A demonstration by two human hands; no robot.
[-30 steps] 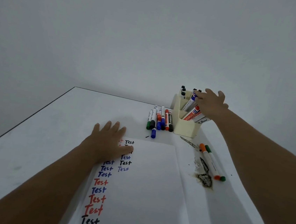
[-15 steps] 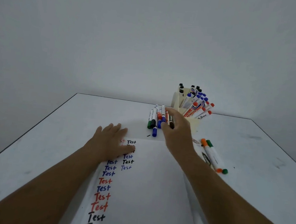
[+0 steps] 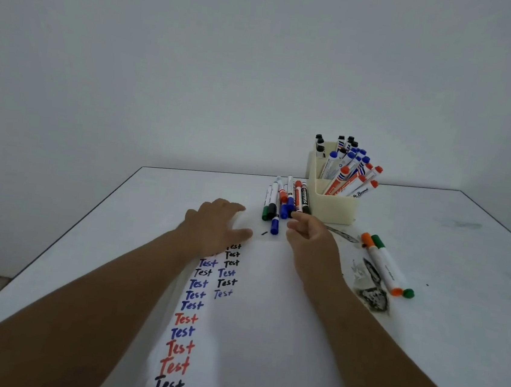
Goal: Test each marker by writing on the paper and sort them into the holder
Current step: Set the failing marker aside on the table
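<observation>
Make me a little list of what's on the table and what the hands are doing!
paper: rows of "Test" in black, blue, red
left hand: flat on the paper's top
right hand: reaching toward the loose markers, holding nothing
loose markers: lying beside the holder
holder: stuffed with markers
orange and green markers: lying apart, right

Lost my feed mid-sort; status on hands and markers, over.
Left hand flat on paper. Right hand empty, reaching at loose marker pile. Holder part-filled. Orange and green markers lie apart, right; nothing blocking.
</observation>
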